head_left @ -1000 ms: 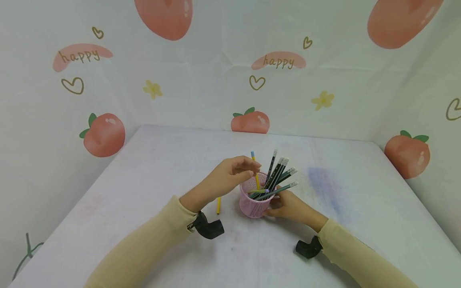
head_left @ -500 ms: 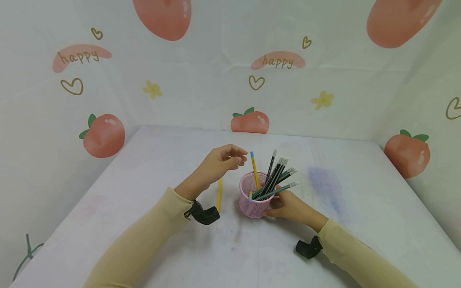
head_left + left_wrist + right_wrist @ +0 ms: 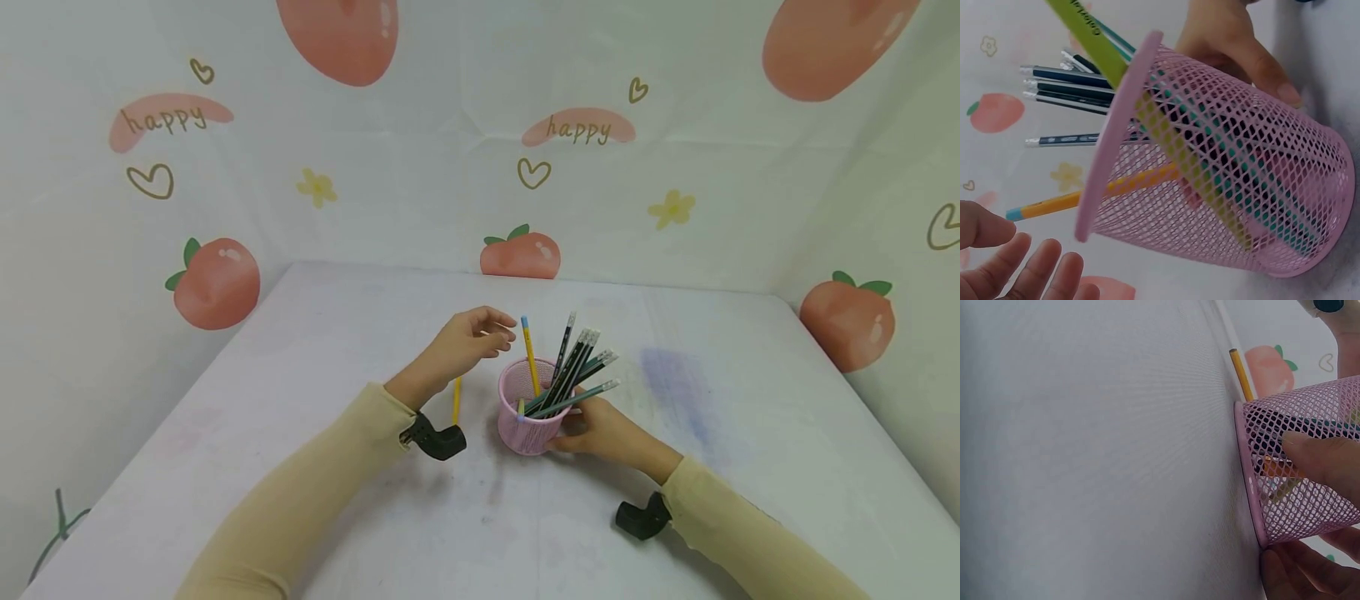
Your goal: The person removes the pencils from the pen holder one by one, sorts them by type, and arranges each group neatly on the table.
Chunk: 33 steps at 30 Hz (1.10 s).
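Observation:
A pink mesh pencil cup [image 3: 525, 429] stands upright on the table. My right hand [image 3: 600, 429] holds it from the right, thumb and fingers around its side. Inside lean several dark pencils [image 3: 573, 367] with silvery ends, a yellow pencil [image 3: 530, 354] with a blue end, and a yellow-green one [image 3: 1094, 47] that tilts over the near rim. My left hand [image 3: 476, 337] hovers just left of the cup, fingers loosely bent and holding nothing. Its thumb and fingertips are close to the yellow pencil's blue end. A loose yellow pencil [image 3: 457, 402] lies on the table, partly hidden by the left wrist.
The white table [image 3: 300, 350] carries a bluish smudge [image 3: 678, 392] on the right. Behind and beside it hangs a white cloth [image 3: 420, 167] printed with peaches, hearts and flowers. A black curved mount sits on each wrist.
My left hand has withdrawn leftward from above the cup, then dipped slightly. The yellow-green pencil, which lay across the cup's mouth, now leans on the near rim. My right hand stays put.

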{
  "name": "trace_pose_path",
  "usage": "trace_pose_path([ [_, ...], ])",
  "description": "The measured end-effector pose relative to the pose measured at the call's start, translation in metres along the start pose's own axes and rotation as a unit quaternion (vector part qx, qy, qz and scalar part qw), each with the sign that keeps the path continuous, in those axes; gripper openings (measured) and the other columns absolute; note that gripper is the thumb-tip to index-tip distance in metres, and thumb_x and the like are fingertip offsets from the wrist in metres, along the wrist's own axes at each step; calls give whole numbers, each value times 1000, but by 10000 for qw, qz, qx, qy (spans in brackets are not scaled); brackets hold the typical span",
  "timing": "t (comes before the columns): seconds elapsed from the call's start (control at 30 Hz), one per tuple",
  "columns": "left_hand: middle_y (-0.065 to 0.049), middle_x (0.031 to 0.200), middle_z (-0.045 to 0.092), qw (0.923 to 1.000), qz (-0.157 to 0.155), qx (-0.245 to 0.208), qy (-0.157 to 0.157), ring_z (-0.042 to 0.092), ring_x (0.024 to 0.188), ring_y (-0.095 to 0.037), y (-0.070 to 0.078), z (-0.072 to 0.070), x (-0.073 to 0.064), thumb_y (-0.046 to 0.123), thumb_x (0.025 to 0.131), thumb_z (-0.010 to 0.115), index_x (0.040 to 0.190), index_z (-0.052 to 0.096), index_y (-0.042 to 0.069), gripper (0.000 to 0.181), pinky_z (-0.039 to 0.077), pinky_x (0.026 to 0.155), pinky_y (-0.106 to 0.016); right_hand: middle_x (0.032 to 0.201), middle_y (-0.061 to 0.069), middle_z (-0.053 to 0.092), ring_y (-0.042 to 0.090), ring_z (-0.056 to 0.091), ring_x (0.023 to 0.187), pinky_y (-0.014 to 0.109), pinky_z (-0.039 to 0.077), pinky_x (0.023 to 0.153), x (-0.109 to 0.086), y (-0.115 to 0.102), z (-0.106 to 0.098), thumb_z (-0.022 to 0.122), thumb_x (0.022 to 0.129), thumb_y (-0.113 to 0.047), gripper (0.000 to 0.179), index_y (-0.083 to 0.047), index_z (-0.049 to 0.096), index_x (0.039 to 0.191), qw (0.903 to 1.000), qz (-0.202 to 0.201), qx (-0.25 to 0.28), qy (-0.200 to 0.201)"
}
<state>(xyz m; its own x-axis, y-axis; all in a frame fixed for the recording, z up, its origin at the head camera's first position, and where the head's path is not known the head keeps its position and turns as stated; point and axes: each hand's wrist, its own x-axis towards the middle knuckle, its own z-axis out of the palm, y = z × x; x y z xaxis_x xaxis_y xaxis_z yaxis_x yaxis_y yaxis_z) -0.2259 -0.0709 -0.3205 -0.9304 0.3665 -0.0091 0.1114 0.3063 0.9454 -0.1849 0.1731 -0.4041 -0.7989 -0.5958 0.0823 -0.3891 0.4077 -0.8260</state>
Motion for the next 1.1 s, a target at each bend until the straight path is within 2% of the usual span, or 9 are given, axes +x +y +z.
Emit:
trace_pose_path([
  [0.2,-18,114,66,9998,124,50,-128,65,100,-23,-3,12,6,7,92,60,120,58,0,29,56,86,-30,134,24,54,39,61,115,43,52,97,0,0,0,79,79,-12,68,7,44,134,10000,25,44,-13],
  [0.47,-15,108,65,9999,56,-46,-128,64,95,-21,-11,22,12,9,91,63,117,59,-1,28,58,84,-31,138,26,50,40,59,116,42,52,97,0,-1,0,78,80,-11,70,10,42,136,10000,28,-66,-22],
  [0.57,-13,105,65,9999,74,-5,-70,64,94,-22,-13,23,12,12,91,65,114,60,0,26,57,82,-31,140,28,48,40,59,117,41,52,97,0,-2,-1,78,80,-10,71,10,41,137,10000,34,-80,-21],
  [0.8,-9,97,65,9998,178,-110,-21,62,98,-37,-16,25,10,14,91,66,106,62,1,20,55,76,-29,137,27,51,40,59,117,42,52,98,0,-1,-1,79,80,-11,70,9,42,135,9999,24,-134,-17],
  [0.9,-8,96,65,9996,257,-119,34,63,94,-33,-15,25,10,13,91,66,105,62,1,18,55,76,-28,137,26,52,40,59,117,44,51,98,0,-1,-1,79,79,-12,70,9,42,135,9998,-30,-174,-4],
  [1.03,-11,97,67,9990,360,-223,155,65,89,-18,-13,24,10,10,91,66,105,62,0,17,57,84,-36,130,22,58,38,60,115,44,51,99,0,-2,0,80,79,-13,65,6,46,131,9998,-20,-216,10],
  [1.1,-14,99,67,9982,433,-362,201,66,88,-15,-11,21,10,9,92,65,105,62,-1,18,57,87,-39,128,21,59,38,61,115,45,51,98,0,-1,0,80,79,-13,63,6,47,129,9998,-25,-213,16],
])
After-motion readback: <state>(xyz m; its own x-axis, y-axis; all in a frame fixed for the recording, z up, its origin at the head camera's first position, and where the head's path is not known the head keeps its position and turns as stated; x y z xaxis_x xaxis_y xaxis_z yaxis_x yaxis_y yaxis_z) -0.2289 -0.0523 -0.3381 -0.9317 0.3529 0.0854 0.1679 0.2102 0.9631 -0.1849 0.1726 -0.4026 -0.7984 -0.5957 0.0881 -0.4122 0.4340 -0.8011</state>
